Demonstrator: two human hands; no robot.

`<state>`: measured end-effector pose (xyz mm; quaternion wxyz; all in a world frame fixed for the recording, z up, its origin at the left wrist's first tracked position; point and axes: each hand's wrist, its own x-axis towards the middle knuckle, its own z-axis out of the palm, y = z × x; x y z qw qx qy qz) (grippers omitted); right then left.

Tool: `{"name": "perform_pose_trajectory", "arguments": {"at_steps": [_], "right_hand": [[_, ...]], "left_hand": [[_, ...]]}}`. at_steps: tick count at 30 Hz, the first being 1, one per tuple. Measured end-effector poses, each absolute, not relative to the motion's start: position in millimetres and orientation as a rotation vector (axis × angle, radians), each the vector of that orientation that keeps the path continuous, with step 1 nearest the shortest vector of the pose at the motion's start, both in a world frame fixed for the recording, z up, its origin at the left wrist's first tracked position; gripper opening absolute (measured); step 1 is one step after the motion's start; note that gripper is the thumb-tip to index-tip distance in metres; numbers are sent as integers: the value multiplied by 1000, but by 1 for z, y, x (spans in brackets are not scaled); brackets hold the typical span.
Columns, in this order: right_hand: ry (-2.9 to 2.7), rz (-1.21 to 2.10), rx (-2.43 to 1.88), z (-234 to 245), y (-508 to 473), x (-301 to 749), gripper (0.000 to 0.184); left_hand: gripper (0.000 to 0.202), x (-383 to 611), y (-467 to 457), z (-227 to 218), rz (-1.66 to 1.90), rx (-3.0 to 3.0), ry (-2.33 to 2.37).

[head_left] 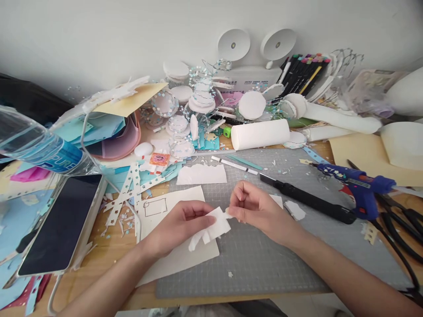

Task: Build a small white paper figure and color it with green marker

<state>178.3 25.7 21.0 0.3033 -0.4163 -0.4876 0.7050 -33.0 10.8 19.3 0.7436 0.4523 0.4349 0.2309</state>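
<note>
My left hand (188, 222) pinches a small piece of white paper (218, 224) between thumb and fingers, and torn strips hang from its lower edge. At the paper's upper right corner, my right hand (251, 209) closes thumb and fingertip on a small white bit of it. Both hands are above the grey cutting mat (264, 259). Under my left hand lies a larger white sheet (178, 259) with a rectangle drawn in pen. Beyond the hands rest a torn-edged paper strip (202, 175), a white pen (234, 165) and a black utility knife (307, 200).
On the right are a blue glue gun (361, 187) and black scissors (403, 220). A phone (62, 222) and a water bottle (42, 145) stand at the left. White rolls (260, 134), paper discs (252, 105) and markers (306, 72) crowd the back along the wall.
</note>
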Motion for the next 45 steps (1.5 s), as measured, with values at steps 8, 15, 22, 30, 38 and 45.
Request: {"name": "perform_pose_trajectory", "arguments": {"at_steps": [8, 15, 22, 30, 38, 45], "right_hand": [[-1270, 1838, -1157, 20, 25, 175, 34], [-1256, 1835, -1168, 17, 23, 175, 33], [-1252, 1823, -1193, 16, 22, 173, 34], [-1231, 1823, -1187, 18, 19, 170, 34], [-1265, 1810, -1193, 20, 18, 170, 32], [-1276, 1864, -1088, 18, 17, 168, 24]], "left_hand": [[19, -28, 12, 20, 546, 1005, 992], [20, -27, 11, 23, 513, 1054, 1031], [24, -25, 11, 23, 511, 1098, 1093], [25, -22, 10, 25, 542, 1155, 1177], [22, -24, 9, 21, 573, 1109, 1144], [22, -25, 8, 19, 583, 1144, 1125]]}}
